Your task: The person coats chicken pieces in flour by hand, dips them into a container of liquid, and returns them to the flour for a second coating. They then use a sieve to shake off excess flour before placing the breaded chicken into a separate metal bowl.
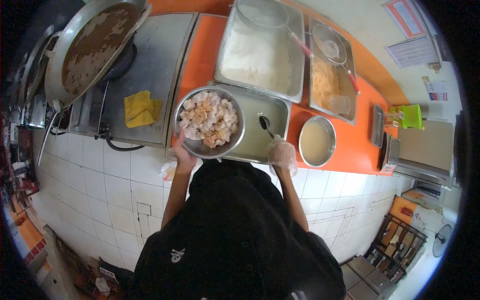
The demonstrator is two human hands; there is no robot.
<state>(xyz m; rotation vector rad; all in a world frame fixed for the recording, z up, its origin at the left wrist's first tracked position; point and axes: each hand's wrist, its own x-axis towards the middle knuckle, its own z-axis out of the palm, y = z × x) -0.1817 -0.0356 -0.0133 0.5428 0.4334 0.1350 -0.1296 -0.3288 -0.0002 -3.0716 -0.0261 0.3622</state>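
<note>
My left hand [183, 154] grips the rim of a round metal bowl [200, 149] at its lower left. Inside the bowl are pale raw meat pieces [207, 117], some with orange-brown powder on top. A clear plastic glove covers my right hand [282, 154], whose fingers are closed round the handle of a metal spoon [264, 122]. The spoon's head is over a rectangular metal tray [286, 112] of cloudy pale liquid. The bowl overlaps the tray's left side. Close to my right hand stands a round metal pan [318, 141] of pale yellowish liquid.
Behind is a large tray of white flour [257, 62] under a sieve [262, 12]. A narrower tray [325, 82] holds orange crumbs, a cup and another sieve. A wok [97, 45] of brown oil and a yellow cloth [141, 109] are at left. A green container [412, 117] stands far right.
</note>
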